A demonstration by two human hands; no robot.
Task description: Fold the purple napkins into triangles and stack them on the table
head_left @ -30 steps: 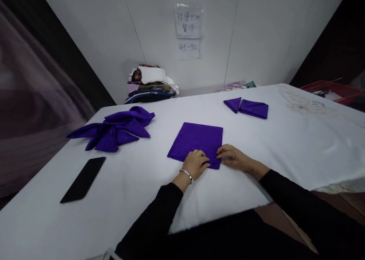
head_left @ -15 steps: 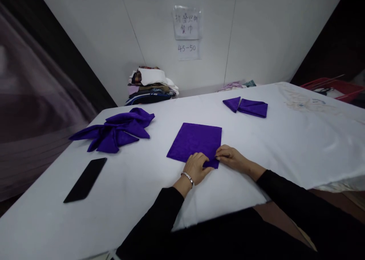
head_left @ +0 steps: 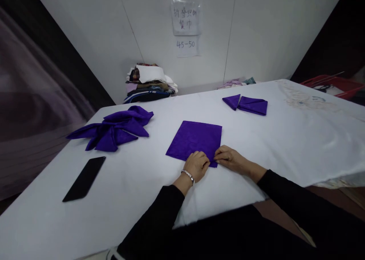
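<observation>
A purple cloth napkin point(head_left: 196, 138), folded into a flat square, lies on the white-covered table in front of me. My left hand point(head_left: 196, 165), with a bracelet at the wrist, has its thumb and fingers closed on the napkin's near edge. Just to the right, my right hand point(head_left: 228, 158) pinches the same napkin close to its near right corner. Between the two hands the edge is slightly raised, and the near corner pokes out below. The fingertips cover part of the fold.
Loose purple napkins point(head_left: 114, 129) lie bunched at the left, behind a flat black slab point(head_left: 84, 179). Folded purple pieces point(head_left: 252, 105) rest at the back right. A pile of folded clothes point(head_left: 151, 83) stands by the wall, and a red tray point(head_left: 339, 86) is at the far right.
My left fingers have drawn together, with the thumb pulled in from its spread position onto the napkin's edge. My right hand keeps its pinch, shifted very slightly left. The view has tilted slightly.
</observation>
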